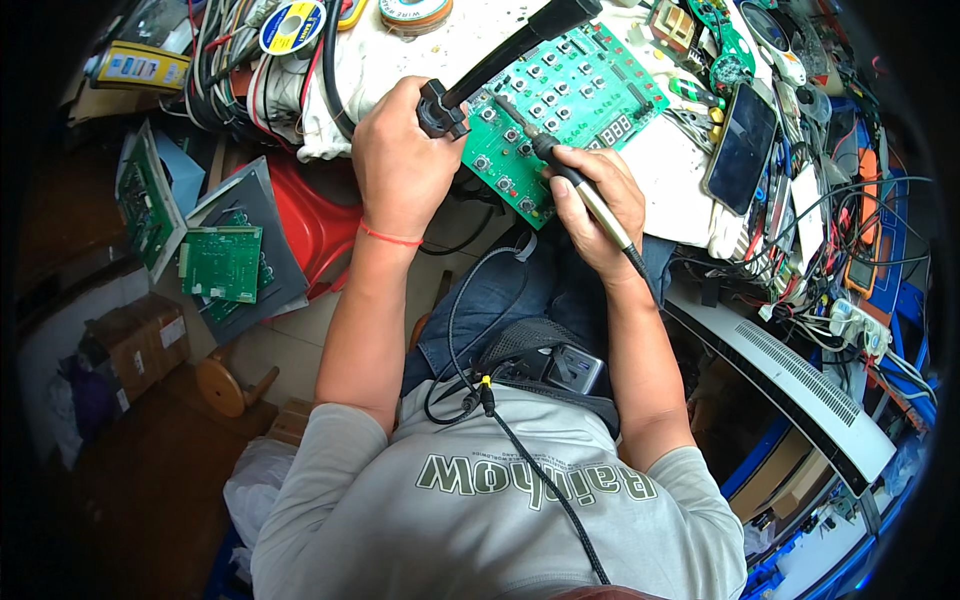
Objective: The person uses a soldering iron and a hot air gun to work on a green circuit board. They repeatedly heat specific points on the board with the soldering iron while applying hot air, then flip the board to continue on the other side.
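My right hand point(605, 205) is closed around a soldering iron point(590, 200) with a metallic handle and a dark front. Its tip points up and left over a green circuit board point(632, 85) and lies close to the upper left of the board. Small push buttons and a digit display point(613, 130) sit on this board. At the board's left edge, my left hand point(400, 150) has its fingers curled. A black rod with a lobed, knob-like end point(440, 110) overlaps these fingers and hides what they grip. The rod slants up and right across the board's top corner.
Solder spools point(293, 27) and bundled cables point(240, 75) lie at the far left of the white-covered table. Right of the board are a phone point(741, 148), tools, an orange multimeter point(862, 230) and tangled wires. Loose boards point(222, 265) rest near a red stool point(305, 215) at left.
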